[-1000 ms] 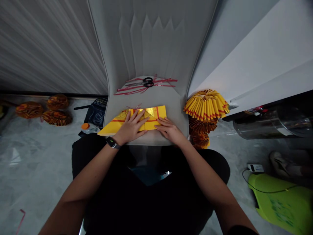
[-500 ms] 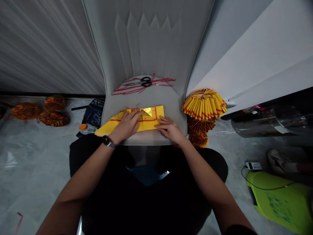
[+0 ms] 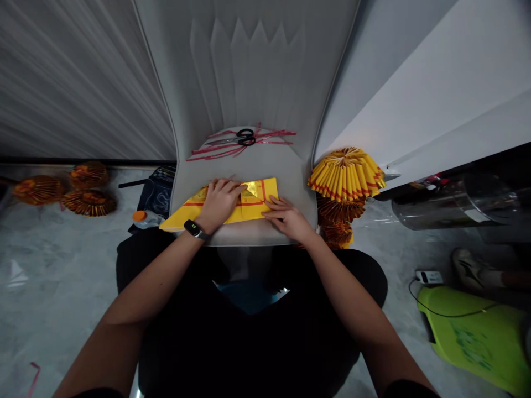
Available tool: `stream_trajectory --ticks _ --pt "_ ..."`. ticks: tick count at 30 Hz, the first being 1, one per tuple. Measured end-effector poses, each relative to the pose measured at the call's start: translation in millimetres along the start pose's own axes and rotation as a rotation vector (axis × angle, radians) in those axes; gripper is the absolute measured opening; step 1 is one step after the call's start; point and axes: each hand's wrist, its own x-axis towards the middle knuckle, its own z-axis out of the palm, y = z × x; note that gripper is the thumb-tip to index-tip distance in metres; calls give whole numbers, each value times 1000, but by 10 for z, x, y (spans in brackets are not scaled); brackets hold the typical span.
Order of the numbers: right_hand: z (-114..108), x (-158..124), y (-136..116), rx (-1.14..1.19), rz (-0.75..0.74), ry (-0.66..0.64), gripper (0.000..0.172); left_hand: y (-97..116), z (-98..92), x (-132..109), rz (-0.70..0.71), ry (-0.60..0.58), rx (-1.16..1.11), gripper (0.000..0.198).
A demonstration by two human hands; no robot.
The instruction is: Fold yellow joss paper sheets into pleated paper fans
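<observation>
A sheet of yellow paper (image 3: 251, 213) with red bands and a gold foil patch lies folded on the grey chair seat (image 3: 286, 160). Its left end tapers to a slanted point. My left hand (image 3: 219, 203), with a smartwatch on the wrist, lies over the paper's middle-left, fingers stretched toward the foil. On the right end rests my right hand (image 3: 287, 216), fingers extended along the paper's edge and the palm over the seat. Behind the paper are black-handled scissors (image 3: 245, 137) on top of several pink-red plastic strips (image 3: 207, 149).
Pleated yellow paper fans (image 3: 346, 174) are stacked right of the chair. Several gold pleated rosettes (image 3: 89, 202) lie on the floor at left, near a dark bag (image 3: 156, 190) and an orange-capped bottle (image 3: 143, 218). A green stool (image 3: 468, 337) and a person's shoe (image 3: 468, 268) are at right.
My left hand has shifted slightly up and to the right across the paper, its wrist turning so the watch face shows more. My right hand stays nearly in place.
</observation>
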Motion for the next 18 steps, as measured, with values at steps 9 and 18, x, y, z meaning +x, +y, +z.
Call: stream_trajectory --ticks 9,18 --pt "56 -21 -6 0 -10 45 32 -115 32 -14 173 -57 -56 37" --pt "53 -14 20 57 13 55 27 -150 29 -15 181 -33 -63 31"
